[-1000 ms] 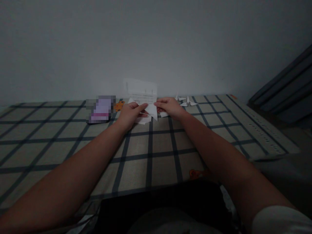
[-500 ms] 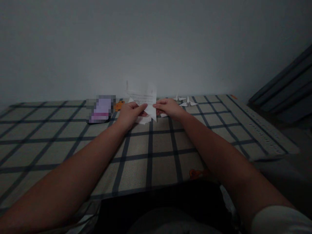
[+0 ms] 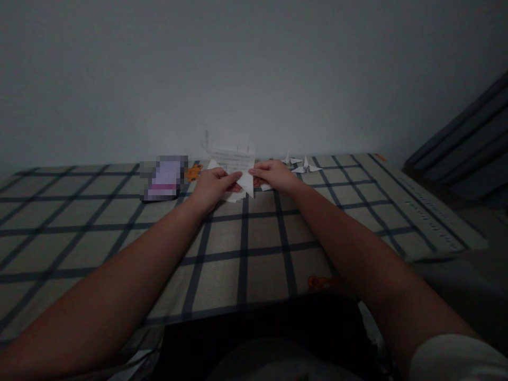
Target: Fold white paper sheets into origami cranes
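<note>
A white sheet of paper (image 3: 238, 157) with faint printed lines stands tilted up between my hands, its lower corner coming to a point. My left hand (image 3: 216, 185) pinches the lower part, thumb on the near face. At the right edge my right hand (image 3: 273, 175) grips the same sheet between thumb and fingers. More white paper (image 3: 234, 197) lies on the cloth below my left hand. Beyond my right hand sit two folded paper cranes, a nearer one (image 3: 307, 168) and a farther one (image 3: 290, 160).
A checked cloth (image 3: 262, 254) covers the table, which meets a plain wall (image 3: 254, 79). A phone (image 3: 164, 177) with a lit, blurred screen lies at the left. Beside it is an orange object (image 3: 194, 172); another orange item (image 3: 317, 283) rests near the front edge.
My left thumb has shifted slightly to the right on the paper. The sheet and my right hand have hardly moved.
</note>
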A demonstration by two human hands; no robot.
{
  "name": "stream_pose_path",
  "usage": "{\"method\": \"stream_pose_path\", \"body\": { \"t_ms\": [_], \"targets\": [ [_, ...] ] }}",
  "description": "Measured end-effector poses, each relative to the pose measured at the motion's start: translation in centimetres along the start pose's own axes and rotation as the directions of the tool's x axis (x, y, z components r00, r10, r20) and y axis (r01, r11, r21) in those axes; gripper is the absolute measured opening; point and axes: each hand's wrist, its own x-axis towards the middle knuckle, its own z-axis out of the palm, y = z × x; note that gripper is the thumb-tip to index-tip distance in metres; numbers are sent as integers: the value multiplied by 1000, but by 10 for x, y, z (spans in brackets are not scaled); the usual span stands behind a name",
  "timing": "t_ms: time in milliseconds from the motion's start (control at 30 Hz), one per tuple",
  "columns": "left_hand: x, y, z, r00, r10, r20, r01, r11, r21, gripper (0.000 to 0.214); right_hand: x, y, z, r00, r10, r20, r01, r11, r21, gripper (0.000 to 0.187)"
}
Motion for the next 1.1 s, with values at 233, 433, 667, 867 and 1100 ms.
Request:
{"method": "stream_pose_path", "body": {
  "t_ms": [233,433,667,867,1100],
  "targets": [
    [-6,10,4,998,-17,-57,17,1000,2,34,2,5,-2,999,-17,37,15,998,54,12],
    [-7,12,5,997,-11,-76,15,999,44,33,2,5,-2,998,-2,57,0,999,39,7],
    [-4,10,6,996,-72,-47,69,996,-60,25,4,9,-4,995,-29,97,26,999,29,8],
    [-5,12,6,996,-69,-56,67,997,-42,25,3,7,-3,997,2,71,-7,998,65,8],
    [-3,8,5,998,-42,-46,41,999,-33,33,-2,3,-2,994,4,107,-6,1000,21,10]
  ]
}}
